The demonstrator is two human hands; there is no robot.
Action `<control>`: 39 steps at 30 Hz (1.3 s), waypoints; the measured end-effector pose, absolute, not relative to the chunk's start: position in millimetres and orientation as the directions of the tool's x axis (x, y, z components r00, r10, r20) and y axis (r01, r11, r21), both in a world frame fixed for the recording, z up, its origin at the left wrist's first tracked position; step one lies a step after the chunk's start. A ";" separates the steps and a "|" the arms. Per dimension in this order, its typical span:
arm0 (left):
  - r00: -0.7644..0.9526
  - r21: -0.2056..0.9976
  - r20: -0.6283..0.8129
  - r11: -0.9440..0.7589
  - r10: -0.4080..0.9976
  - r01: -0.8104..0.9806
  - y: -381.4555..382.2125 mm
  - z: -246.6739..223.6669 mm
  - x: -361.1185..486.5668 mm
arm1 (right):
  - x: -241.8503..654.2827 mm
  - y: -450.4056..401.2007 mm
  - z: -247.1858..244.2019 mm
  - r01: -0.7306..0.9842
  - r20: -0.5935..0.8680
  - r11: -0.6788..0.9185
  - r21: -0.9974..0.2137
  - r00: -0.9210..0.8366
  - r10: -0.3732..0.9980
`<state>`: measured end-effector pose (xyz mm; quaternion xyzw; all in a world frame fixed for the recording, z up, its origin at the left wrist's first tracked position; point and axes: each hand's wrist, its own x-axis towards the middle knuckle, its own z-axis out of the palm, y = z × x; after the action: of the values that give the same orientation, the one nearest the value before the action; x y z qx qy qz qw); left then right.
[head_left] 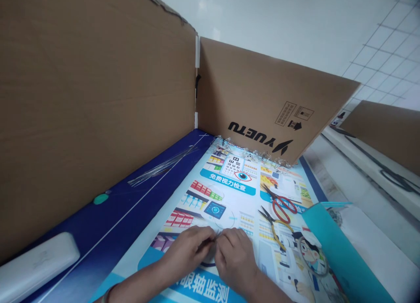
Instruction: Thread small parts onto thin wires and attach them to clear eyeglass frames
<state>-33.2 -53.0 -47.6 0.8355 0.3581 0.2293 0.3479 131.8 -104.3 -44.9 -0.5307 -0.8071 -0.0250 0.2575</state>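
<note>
My left hand and my right hand meet over the printed mat, fingertips almost touching. The fingers of both hands are pinched together, and what they hold is too small to make out. Right of my hands lie red-handled scissors and, just nearer, pliers with yellow handles. A round, clear ring-like item rests on the mat at the lower right. Along the foot of the far cardboard runs a row of small wiry pieces.
Cardboard walls stand at the left and back. Thin wires and a green blob lie on the blue strip. A white case is lower left, a teal box at right.
</note>
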 end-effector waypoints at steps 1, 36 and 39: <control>0.636 0.746 0.136 -0.501 0.759 0.438 -53.2 -47.0 -33.0 | 131.7 -104.2 -43.4 0.857 0.443 0.431 -0.284 -0.282 0.851; 0.616 0.831 0.129 -0.423 0.777 0.360 -52.5 -58.4 -29.1 | 123.1 -96.9 -26.4 0.365 0.243 0.221 -0.904 0.016 0.970; 0.609 0.842 0.072 -0.375 0.790 0.388 -53.4 -57.7 -28.5 | 124.0 -96.2 -28.4 0.353 0.231 0.209 -0.912 0.020 0.973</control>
<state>-28.5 -53.4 -57.7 0.7935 0.3711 0.2407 0.4180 124.0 -96.2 -28.4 -0.5361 -0.6182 0.3284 0.4718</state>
